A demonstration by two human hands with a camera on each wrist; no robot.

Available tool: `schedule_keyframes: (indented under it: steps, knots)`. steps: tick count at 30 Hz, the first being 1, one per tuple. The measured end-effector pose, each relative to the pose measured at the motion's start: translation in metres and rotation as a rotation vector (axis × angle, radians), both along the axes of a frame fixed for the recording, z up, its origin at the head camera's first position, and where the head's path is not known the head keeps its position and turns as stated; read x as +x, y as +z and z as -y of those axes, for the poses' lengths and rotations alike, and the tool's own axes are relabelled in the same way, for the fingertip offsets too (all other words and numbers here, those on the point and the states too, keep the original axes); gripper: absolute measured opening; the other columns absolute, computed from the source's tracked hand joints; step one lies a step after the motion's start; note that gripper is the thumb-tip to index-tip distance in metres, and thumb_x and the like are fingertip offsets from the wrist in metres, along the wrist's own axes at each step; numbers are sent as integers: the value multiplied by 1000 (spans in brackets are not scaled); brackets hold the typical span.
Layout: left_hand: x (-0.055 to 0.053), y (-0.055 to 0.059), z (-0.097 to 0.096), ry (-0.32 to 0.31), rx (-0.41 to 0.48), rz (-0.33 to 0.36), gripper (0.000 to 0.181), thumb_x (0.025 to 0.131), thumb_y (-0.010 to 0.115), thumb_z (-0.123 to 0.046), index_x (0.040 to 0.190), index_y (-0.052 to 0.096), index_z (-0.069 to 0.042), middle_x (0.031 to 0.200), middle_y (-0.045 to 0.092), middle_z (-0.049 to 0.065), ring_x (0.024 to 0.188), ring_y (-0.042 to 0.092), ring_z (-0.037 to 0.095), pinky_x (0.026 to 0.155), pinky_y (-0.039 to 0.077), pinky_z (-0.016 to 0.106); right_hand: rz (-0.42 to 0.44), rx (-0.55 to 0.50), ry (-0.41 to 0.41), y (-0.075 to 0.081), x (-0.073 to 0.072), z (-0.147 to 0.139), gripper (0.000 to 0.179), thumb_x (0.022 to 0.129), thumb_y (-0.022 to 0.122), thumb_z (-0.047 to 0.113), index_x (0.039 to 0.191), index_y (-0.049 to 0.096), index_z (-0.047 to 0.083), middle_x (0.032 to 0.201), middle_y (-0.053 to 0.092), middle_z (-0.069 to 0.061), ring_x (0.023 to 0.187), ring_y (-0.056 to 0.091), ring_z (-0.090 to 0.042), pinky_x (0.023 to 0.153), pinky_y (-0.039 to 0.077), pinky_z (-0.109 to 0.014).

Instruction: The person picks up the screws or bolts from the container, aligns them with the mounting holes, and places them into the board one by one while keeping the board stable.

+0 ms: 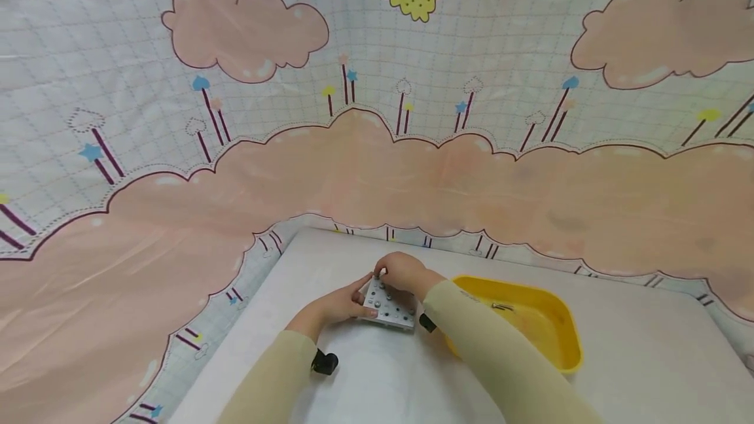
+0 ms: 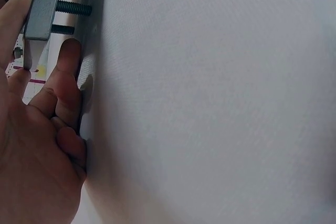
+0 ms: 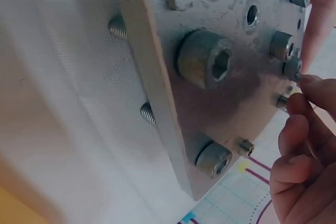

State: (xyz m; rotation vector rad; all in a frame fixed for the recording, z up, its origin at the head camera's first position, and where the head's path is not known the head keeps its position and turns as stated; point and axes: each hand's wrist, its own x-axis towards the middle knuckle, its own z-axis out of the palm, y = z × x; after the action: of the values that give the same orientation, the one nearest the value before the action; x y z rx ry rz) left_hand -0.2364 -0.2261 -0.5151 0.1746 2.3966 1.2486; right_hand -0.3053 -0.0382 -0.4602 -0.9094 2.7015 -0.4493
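A silver metal plate (image 1: 402, 321) with several holes and socket head screws is held tilted over the white table. My left hand (image 1: 338, 305) grips its left side, thumb on the near edge and index finger stretched along toward the far corner. In the left wrist view, threaded screw shanks (image 2: 73, 8) stick out from the plate's underside. My right hand (image 1: 406, 273) reaches to the far left corner, where thumb and index finger pinch the head of a small socket head screw (image 3: 292, 68). A larger socket head screw (image 3: 202, 60) sits nearer the right wrist camera.
Right of the plate stands a yellow tray (image 1: 550, 309), partly behind my right forearm, with a few loose screws (image 1: 502, 307) in it. A patterned curtain (image 1: 448, 182) with clouds hangs behind the white table (image 1: 642, 345).
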Motion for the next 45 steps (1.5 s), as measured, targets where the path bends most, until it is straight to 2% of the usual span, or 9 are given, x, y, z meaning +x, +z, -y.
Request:
schedule_keyframes:
  steps: [7,14,18,22,33,37,45]
  knots:
    - [0,1,-6,1,-31,-8,101,82,81,-40,160,16,-32,89,55,2,80,50,16,81,34,40,-24,-4,-31,-2,-3,0,10,94,67,16,100,74,20,108,69,1,92,57,-16,90,47,-40]
    - [-2,0,-9,11,-40,5,102,81,82,-42,160,17,-34,96,60,3,88,54,18,90,34,45,-16,26,-47,-4,-6,-1,9,95,67,18,98,74,21,104,68,4,86,56,-14,86,48,-37]
    - [-2,1,-9,12,-44,6,102,81,81,-41,160,16,-34,96,61,2,87,54,18,89,35,44,1,22,-56,-3,-7,-1,7,94,68,18,96,74,21,98,67,5,82,55,-14,81,47,-36]
    - [-2,2,-8,11,-53,4,102,81,81,-41,160,16,-33,95,60,3,85,53,18,87,35,43,6,14,-54,-1,-6,-1,9,94,68,18,98,75,21,100,67,5,80,55,-13,80,47,-35]
    - [1,4,-4,19,-108,4,102,81,80,-43,160,16,-32,102,62,1,93,54,19,93,36,49,24,-25,-69,4,-7,-5,14,92,71,21,105,74,22,95,66,5,81,57,-12,76,48,-34]
    - [1,1,-4,16,-95,6,102,82,80,-43,160,15,-32,103,63,1,93,56,18,96,36,50,30,-59,-93,10,-5,-18,16,93,69,22,109,74,21,96,64,4,80,57,-12,73,47,-34]
    - [-1,-1,-4,18,-64,4,104,81,80,-41,160,14,-31,105,64,1,93,57,17,100,35,52,28,-143,-85,25,0,-61,17,93,71,21,108,75,15,89,64,5,78,56,-13,69,48,-31]
